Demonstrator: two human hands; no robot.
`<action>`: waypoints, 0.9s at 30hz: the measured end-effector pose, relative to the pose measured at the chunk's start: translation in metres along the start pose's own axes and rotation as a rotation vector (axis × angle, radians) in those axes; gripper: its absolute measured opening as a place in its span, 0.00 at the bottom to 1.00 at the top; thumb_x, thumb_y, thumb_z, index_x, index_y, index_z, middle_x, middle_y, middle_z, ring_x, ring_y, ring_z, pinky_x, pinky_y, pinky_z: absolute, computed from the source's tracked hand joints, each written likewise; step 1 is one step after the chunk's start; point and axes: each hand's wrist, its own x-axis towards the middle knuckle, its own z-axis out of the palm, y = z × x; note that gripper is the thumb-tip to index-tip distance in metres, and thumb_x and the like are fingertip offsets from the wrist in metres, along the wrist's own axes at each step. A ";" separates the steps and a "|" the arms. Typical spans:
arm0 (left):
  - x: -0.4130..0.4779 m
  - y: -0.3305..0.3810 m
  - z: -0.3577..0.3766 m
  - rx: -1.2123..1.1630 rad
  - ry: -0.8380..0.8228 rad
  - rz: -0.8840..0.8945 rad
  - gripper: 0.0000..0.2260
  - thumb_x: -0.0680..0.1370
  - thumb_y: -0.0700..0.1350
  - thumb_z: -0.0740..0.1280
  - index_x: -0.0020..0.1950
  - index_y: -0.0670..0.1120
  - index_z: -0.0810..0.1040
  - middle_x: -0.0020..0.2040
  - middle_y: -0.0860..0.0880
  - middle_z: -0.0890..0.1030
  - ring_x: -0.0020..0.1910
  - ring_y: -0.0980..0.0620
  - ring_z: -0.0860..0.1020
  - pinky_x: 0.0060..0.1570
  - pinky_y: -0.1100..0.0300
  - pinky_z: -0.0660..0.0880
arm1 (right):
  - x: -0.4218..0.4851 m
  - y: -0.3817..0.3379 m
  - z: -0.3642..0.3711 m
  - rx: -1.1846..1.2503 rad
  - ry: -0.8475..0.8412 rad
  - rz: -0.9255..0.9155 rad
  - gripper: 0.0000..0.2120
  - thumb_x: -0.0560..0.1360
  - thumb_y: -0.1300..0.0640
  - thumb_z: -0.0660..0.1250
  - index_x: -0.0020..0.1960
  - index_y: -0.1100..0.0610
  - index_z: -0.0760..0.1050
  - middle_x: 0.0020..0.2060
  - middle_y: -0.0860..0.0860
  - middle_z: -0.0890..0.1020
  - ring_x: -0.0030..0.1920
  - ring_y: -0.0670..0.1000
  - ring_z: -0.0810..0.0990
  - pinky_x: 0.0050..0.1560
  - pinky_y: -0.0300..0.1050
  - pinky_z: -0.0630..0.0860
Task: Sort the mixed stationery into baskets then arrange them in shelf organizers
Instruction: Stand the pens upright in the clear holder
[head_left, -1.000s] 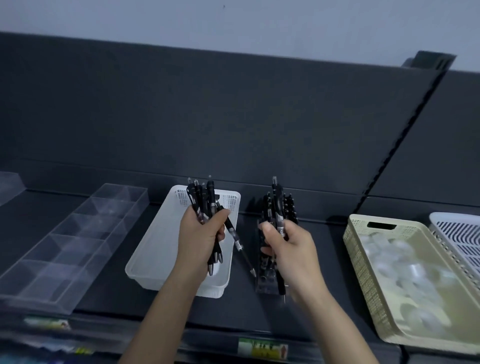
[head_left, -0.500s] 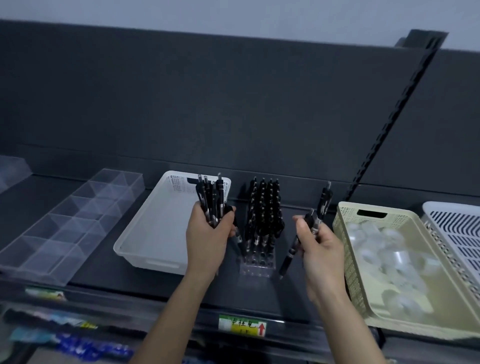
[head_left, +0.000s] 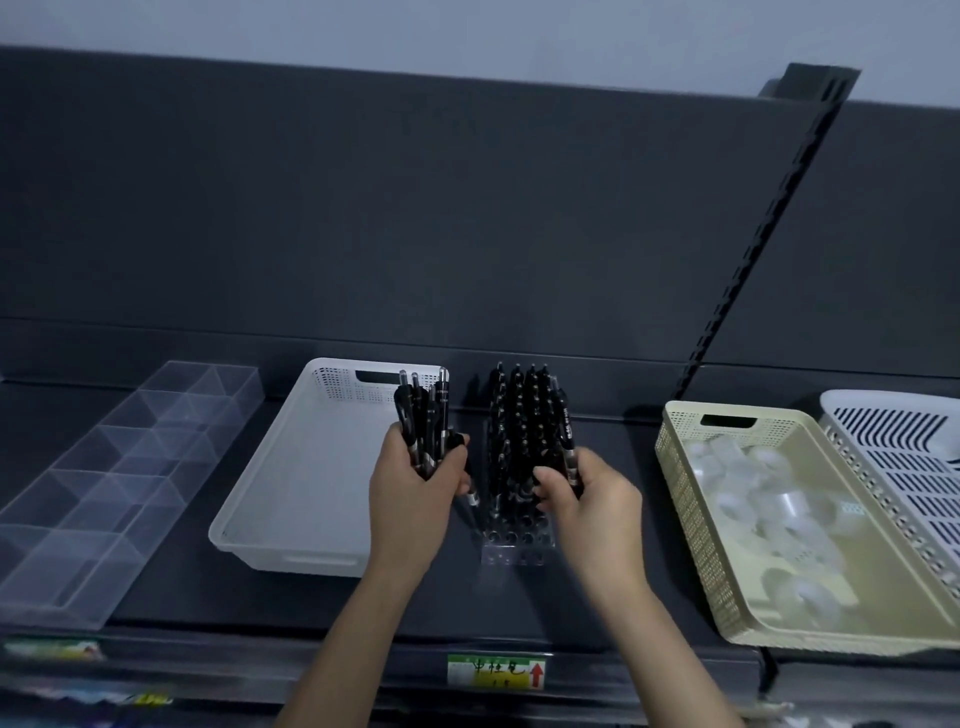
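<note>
A bundle of black pens (head_left: 422, 415) is clamped upright in the left hand (head_left: 410, 504). One pen (head_left: 565, 431) is pinched by the right hand (head_left: 597, 499) beside the pen holder (head_left: 514, 553).

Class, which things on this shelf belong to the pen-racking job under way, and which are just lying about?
In use: left hand gripping pen bundle; right hand holding single pen; clear pen rack.
Lying about for now: white basket; beige basket; tape rolls; slotted basket; divided clear tray; shelf label.
</note>
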 end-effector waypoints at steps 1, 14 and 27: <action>0.001 0.000 -0.001 -0.013 -0.011 -0.002 0.06 0.74 0.43 0.70 0.48 0.50 0.74 0.41 0.53 0.83 0.34 0.53 0.82 0.39 0.57 0.80 | 0.000 -0.002 0.000 -0.036 0.012 -0.038 0.09 0.75 0.59 0.69 0.36 0.54 0.74 0.32 0.47 0.80 0.32 0.41 0.80 0.32 0.30 0.73; 0.000 0.004 -0.004 -0.024 -0.040 -0.007 0.06 0.74 0.42 0.70 0.48 0.50 0.75 0.41 0.56 0.83 0.34 0.56 0.82 0.36 0.67 0.78 | -0.008 0.012 0.021 -0.219 -0.028 -0.100 0.09 0.73 0.61 0.71 0.36 0.60 0.75 0.30 0.50 0.75 0.29 0.41 0.70 0.31 0.27 0.66; -0.004 0.000 -0.002 -0.038 -0.052 -0.018 0.06 0.75 0.41 0.69 0.48 0.51 0.75 0.40 0.56 0.83 0.34 0.56 0.82 0.36 0.67 0.77 | -0.019 0.018 0.003 0.160 0.183 0.115 0.13 0.81 0.52 0.57 0.40 0.51 0.75 0.36 0.46 0.76 0.38 0.41 0.73 0.39 0.32 0.68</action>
